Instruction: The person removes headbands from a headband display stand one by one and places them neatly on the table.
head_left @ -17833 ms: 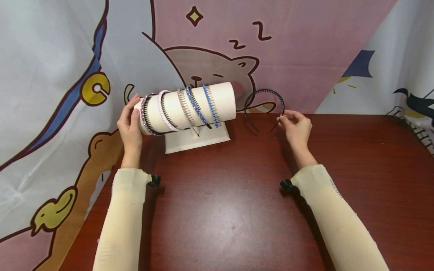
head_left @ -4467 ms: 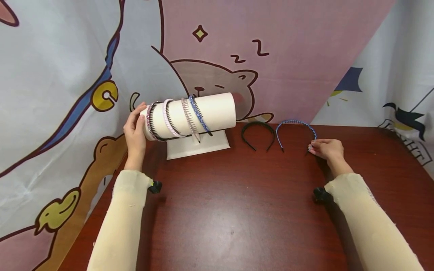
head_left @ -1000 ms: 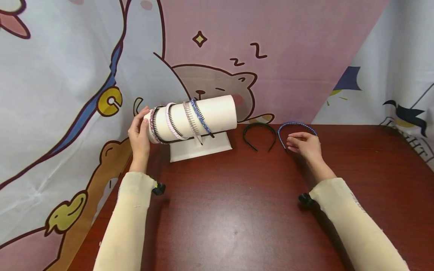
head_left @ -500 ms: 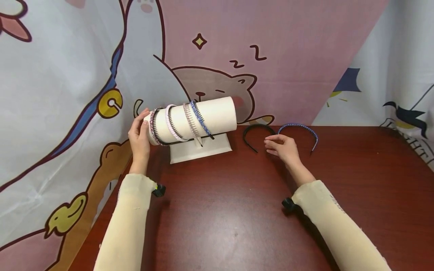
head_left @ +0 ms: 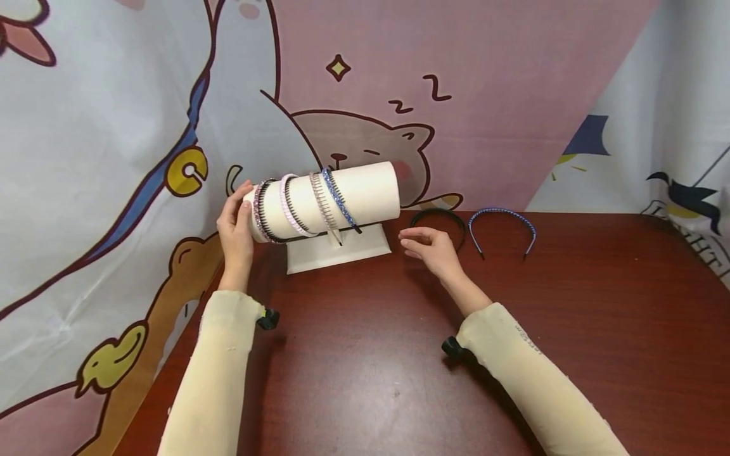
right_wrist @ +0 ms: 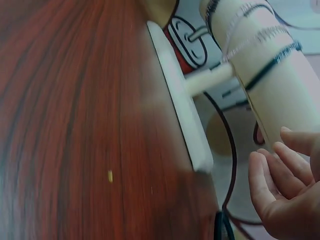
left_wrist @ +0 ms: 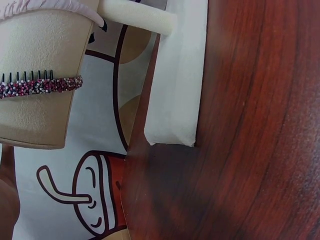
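Observation:
A cream headband display stand (head_left: 373,193) lies level on its post and flat base (head_left: 308,258). My left hand (head_left: 235,225) holds the left end of its roll, thumb in front and fingers behind. Around the roll sit a glittery blue headband (head_left: 338,197), a clear-toothed pinkish one (head_left: 319,201), a pale pink headband (head_left: 288,206) and a beaded dark pink headband (left_wrist: 40,86). My right hand (head_left: 436,253), holding nothing, hovers right of the base with its fingers loosely bent. Behind it stands a black headband (head_left: 461,229), partly hidden by the hand.
A twisted blue headband (head_left: 502,210) stands right of the black one on the dark red wooden table (head_left: 365,354). A cartoon-printed cloth (head_left: 485,114) hangs behind the table and along its left side.
Earlier my right hand set the black headband, then the twisted blue one from the roll, on the table. In the last second it moved left, empty, towards the stand; my left hand stayed.

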`<move>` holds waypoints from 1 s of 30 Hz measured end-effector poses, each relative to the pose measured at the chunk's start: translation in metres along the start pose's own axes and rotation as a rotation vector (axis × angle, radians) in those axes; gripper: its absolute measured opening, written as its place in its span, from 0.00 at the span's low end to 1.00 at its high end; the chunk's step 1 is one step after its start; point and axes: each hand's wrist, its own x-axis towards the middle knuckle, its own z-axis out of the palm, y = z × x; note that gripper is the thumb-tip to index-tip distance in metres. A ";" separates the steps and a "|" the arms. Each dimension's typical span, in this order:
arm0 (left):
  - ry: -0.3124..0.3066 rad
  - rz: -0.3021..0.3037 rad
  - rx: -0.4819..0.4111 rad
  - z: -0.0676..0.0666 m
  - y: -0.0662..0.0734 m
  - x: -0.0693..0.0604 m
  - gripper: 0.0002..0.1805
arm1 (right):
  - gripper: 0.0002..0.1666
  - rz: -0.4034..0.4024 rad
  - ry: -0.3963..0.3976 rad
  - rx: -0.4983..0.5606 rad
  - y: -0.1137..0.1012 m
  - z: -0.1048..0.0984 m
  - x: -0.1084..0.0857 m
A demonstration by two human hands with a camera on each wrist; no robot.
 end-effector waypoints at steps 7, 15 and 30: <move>0.016 -0.001 -0.002 -0.001 -0.023 0.007 0.19 | 0.21 -0.079 -0.058 -0.058 -0.009 0.029 0.000; 0.032 0.015 -0.004 -0.002 -0.033 0.010 0.18 | 0.25 -0.118 -0.138 -0.062 -0.011 0.054 0.002; 0.000 0.000 -0.003 -0.002 -0.015 0.004 0.19 | 0.19 -0.267 -0.066 -0.071 -0.013 0.078 0.009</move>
